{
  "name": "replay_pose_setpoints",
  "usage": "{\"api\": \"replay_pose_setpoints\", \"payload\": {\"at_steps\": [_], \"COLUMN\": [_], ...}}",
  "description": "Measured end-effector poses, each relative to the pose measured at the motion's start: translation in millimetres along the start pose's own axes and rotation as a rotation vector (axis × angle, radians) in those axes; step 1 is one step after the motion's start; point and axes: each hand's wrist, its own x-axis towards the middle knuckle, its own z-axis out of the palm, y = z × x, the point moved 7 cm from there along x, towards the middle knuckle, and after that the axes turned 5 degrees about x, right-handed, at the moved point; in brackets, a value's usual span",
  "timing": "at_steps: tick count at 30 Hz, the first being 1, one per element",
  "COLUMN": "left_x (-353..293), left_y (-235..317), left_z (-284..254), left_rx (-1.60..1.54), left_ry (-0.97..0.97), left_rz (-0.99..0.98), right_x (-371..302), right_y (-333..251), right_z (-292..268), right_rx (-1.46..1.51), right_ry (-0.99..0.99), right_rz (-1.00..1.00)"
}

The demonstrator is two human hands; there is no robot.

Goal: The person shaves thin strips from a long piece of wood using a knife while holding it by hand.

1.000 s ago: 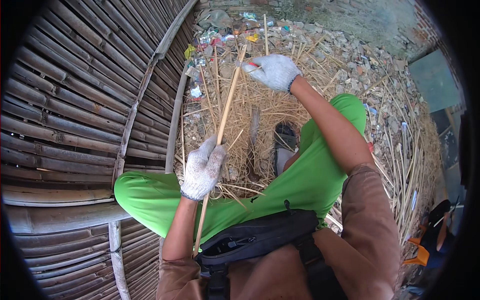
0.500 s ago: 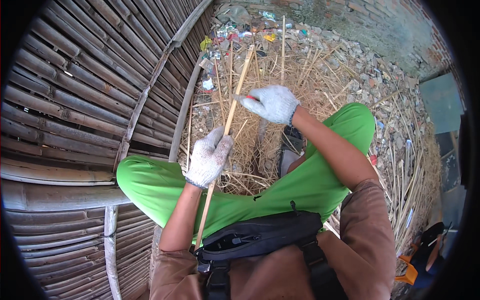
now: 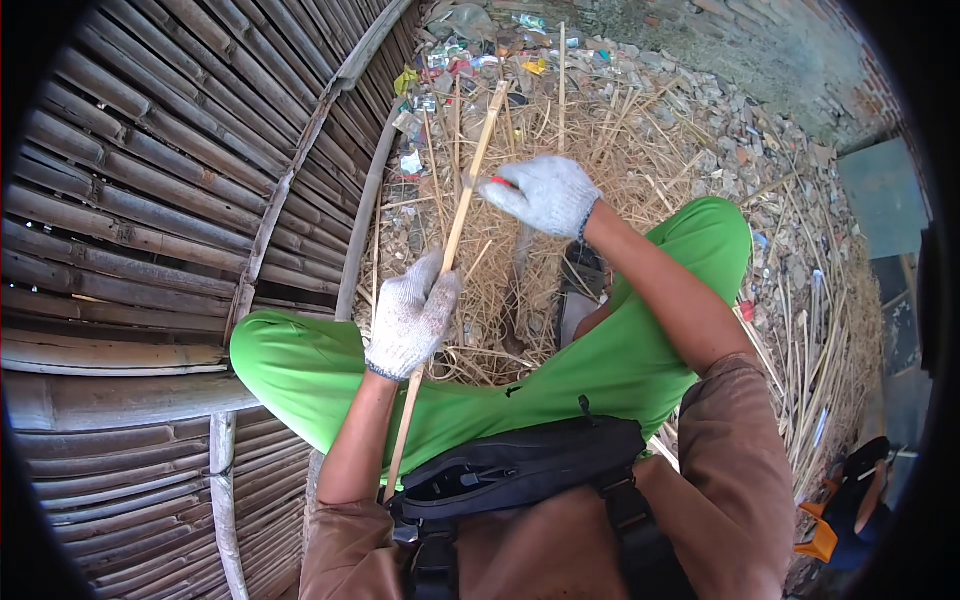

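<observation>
A long, pale bamboo strip (image 3: 462,220) runs slanting from beside my waist, over the green trouser leg, up past my hands. My left hand (image 3: 413,312), in a soiled white knit glove, is closed around its middle. Farther up, my right hand (image 3: 548,193), gloved the same way, pinches a small knife (image 3: 499,181). Only a bit of red handle shows between the fingers; the short blade is hard to make out, close against the strip's right edge. The strip's lower end disappears beside the black waist bag (image 3: 525,465).
Dry straw-like shavings (image 3: 600,150) cover the ground between my legs. Rubble and litter (image 3: 470,50) lie beyond, before a brick wall (image 3: 700,40). A bamboo slat wall (image 3: 170,180) stands close on the left. Thin bamboo strips (image 3: 800,350) lie to the right.
My right hand has drawn slightly right, its fingertips a little farther from the strip. My left hand keeps its grip; the whole view has shifted a little.
</observation>
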Motion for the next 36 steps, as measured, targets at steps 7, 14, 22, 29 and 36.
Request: {"api": "replay_pose_setpoints", "payload": {"at_steps": [7,14,22,29,36], "left_x": [-10.3,-5.5,-0.1,-5.1,-10.4], "left_y": [13.8,-1.4,-7.3,6.8,11.5], "left_z": [7.1,2.3,-0.3,0.1,7.9], "left_rx": [0.001,0.039,0.069,0.118,0.137], "left_ry": [-0.099,-0.024,-0.004,-0.010,-0.069], "left_rz": [0.005,0.021,0.034,0.111,0.107], "right_x": [25.6,2.0,-24.1,-7.1,22.2], "right_y": [59.5,-7.6,-56.9,-11.0,60.9], "right_z": [-40.7,3.5,27.1,6.7,-32.3], "right_rx": [-0.078,0.066,0.060,0.025,-0.025], "right_ry": [0.168,-0.053,-0.206,-0.099,0.099], "right_rz": [0.087,0.008,-0.067,-0.016,0.110]}}
